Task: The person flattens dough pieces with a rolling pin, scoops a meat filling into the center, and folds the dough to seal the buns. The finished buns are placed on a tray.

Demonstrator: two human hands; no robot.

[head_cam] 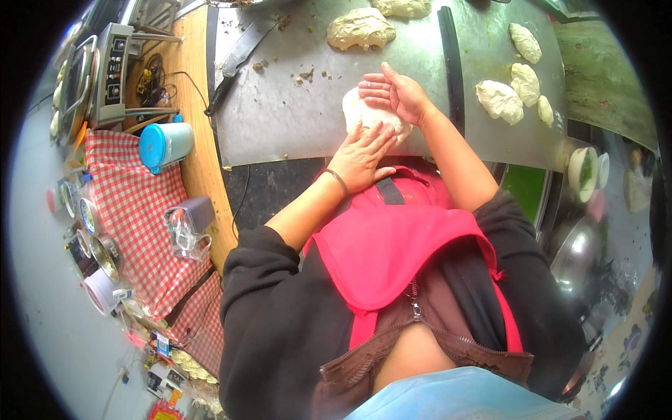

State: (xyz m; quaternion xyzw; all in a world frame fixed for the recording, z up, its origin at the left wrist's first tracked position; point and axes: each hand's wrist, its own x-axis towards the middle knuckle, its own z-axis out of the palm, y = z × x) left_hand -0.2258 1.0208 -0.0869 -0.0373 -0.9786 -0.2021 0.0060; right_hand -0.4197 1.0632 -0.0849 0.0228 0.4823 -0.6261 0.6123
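Observation:
A piece of pale dough [359, 109] lies on the metal worktop [283, 126] close to its front edge. My left hand [365, 149] rests on the near part of this dough, palm down with fingers spread. On its far right side, my right hand [396, 94] touches the dough with its fingers extended and thumb raised. Neither hand is closed around it. Beyond them sits a larger lump of dough [361, 29], with another lump [402, 6] at the top rim. Several smaller dough pieces [499, 102] lie on the worktop's right part, past a black strip [451, 73].
A serrated knife [239, 58] with a black handle lies on the worktop's left side, near brown crumbs [304, 77]. Left of it stand a blue-lidded container [167, 144], an electric appliance with knobs [111, 73] and a red checked cloth [136, 210]. Bowls [583, 173] are at the right.

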